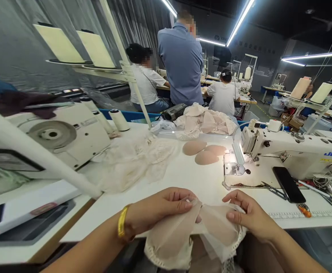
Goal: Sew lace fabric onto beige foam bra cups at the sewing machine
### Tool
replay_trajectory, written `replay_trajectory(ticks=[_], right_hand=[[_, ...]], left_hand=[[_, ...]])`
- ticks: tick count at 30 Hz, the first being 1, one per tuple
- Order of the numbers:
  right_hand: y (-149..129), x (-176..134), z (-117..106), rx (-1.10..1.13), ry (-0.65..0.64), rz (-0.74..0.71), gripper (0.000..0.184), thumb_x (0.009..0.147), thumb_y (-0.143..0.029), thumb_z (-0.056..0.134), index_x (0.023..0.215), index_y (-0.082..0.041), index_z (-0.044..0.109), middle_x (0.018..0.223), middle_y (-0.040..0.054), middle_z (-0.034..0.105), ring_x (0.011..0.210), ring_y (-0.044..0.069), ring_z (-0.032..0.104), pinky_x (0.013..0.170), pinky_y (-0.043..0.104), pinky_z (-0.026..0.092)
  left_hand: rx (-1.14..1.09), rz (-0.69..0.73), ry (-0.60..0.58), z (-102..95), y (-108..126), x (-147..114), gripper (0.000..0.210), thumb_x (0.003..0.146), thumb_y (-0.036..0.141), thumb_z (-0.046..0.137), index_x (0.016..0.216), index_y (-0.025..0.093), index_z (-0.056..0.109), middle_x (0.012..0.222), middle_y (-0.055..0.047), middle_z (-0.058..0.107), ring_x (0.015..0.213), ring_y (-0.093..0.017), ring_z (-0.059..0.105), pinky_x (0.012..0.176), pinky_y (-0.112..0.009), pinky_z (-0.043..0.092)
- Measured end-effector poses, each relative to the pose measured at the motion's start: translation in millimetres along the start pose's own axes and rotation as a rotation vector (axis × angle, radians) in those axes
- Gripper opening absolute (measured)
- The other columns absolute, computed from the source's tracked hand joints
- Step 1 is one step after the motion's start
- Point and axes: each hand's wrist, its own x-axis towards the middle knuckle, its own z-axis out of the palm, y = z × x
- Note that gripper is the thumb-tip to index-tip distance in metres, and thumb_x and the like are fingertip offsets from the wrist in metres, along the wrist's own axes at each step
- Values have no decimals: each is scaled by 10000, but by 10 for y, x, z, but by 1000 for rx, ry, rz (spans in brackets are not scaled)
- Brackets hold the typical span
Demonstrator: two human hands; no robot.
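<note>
A sheer cream bra [171,239] with beige cups and a scalloped lace edge hangs at the table's front edge, its lower part over my lap. With thumb and fingers closed, my left hand [163,206] pinches the upper edge of the left cup near the middle. My right hand [248,214] grips the outer upper edge of the right cup between thumb and fingers. Beyond the hands, several loose beige bra cups [207,157] lie on the white table. To their left spreads a heap of sheer cream fabric [126,163].
A JUKI sewing machine [293,151] with its lamp lit stands at right. Before it lie thread snips [274,189], a black phone [288,184] and a ruler strip [310,215]. Finished-looking beige garments [205,119] are piled behind. Another machine [63,132] is at left; several people work beyond.
</note>
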Motion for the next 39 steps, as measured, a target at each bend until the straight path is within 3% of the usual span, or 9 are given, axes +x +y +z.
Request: replay_trajectory(ticks=[8,12,18,21,25,29,33,36,39], right_hand=[[215,-329,99,25,-113,114,471,872,-559,843,1148,-241,630,999,8,653,829,149,535,741,262,373],[372,-460,126,-78,-189,180,432,917,-573,789,1167,-249,649,934,-4,605,792,149,484,696,267,333],[540,-485,218,-194,-233,242,450,919,-622,752,1132,-234,667,903,-9,561,791,157,449,694,276,329],[521,-505,264,-203,-223,256,460,912,-631,754,1114,-226,671,901,-8,555,795,157,451,705,273,337],[316,-465,299,-190,-202,230,439,911,-610,765,1124,-234,684,901,-11,563,782,150,463,700,266,339],[-23,-123,249,-201,-122,64,428,892,-597,776,1117,-241,697,945,-1,598,825,166,514,720,267,376],[-233,446,94,-390,50,-99,349,935,-544,693,1097,-234,697,905,-2,617,844,189,563,756,298,429],[-256,857,11,-643,215,-209,206,950,-419,626,1009,-235,700,975,28,672,920,220,624,794,337,480],[-267,1229,14,-724,325,-280,146,930,-335,603,973,-235,701,1047,54,702,966,237,663,799,355,522]], left_hand=[[40,-50,-129,69,-284,-219,436,781,613,867,897,193,843,943,-64,849,831,-206,752,812,-300,582],[49,-87,-206,110,-452,-332,452,787,669,834,846,221,842,858,-31,842,737,-187,744,713,-270,578],[12,-142,-156,18,-762,-372,445,794,624,854,939,203,855,846,-38,838,694,-189,735,654,-259,560],[-3,-162,-122,-19,-885,-378,445,732,580,920,959,204,852,829,-26,836,668,-169,727,639,-233,553],[5,-153,-128,-3,-824,-393,466,595,529,1007,866,202,815,739,-20,822,600,-173,717,615,-245,563],[-167,1,-51,-23,-511,-326,377,655,436,1003,815,198,758,748,-61,831,627,-192,735,607,-246,556],[-275,100,106,-97,-203,-176,321,689,339,994,804,164,751,924,-116,848,733,-206,743,676,-273,590],[-300,120,232,-192,-105,-102,313,705,350,983,810,147,770,919,-95,828,708,-188,710,670,-275,594],[-324,144,331,-322,-86,-86,316,701,355,985,822,139,789,872,-86,804,749,-193,702,676,-251,581]])
